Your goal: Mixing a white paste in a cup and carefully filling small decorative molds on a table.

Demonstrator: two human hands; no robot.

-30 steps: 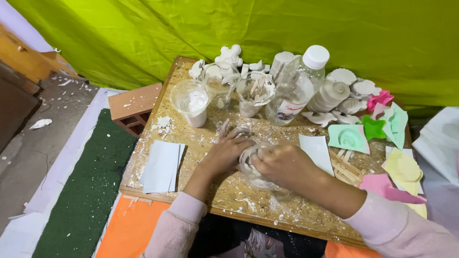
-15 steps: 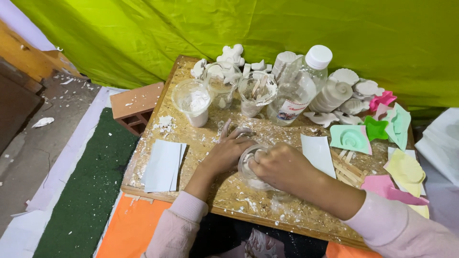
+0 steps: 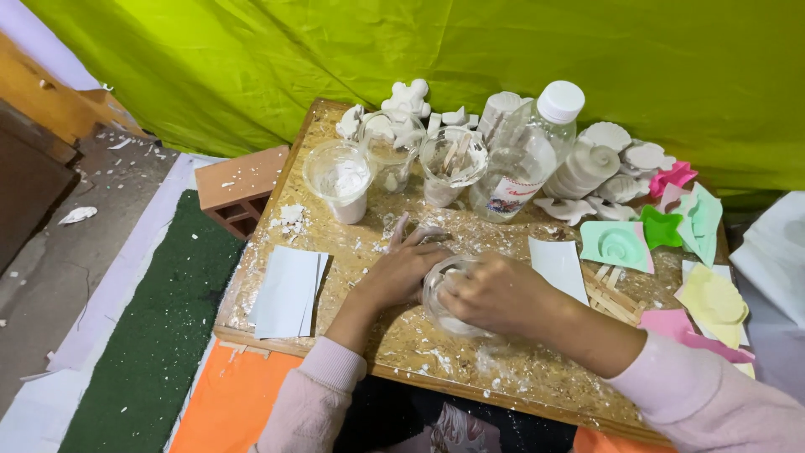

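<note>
- gripping a small clear cup (image 3: 449, 304), the right hand (image 3: 496, 294) curls over its top, fingers clenched on the rim.
- left hand (image 3: 406, 267) rests against the cup's far side, fingers spread flat and loose on the chipboard table (image 3: 402, 335).
- just beyond the left fingertips stand a clear cup of white powder (image 3: 340, 180) and a cup with wooden sticks (image 3: 451, 164).
- a clear plastic bottle (image 3: 521, 155) with a white cap stands past the right knuckles; its paper label is a white band with red and blue print.
- white paper sheets (image 3: 287, 289) lie well left of the fingers; a white card (image 3: 560, 267) sits just right of them.
</note>
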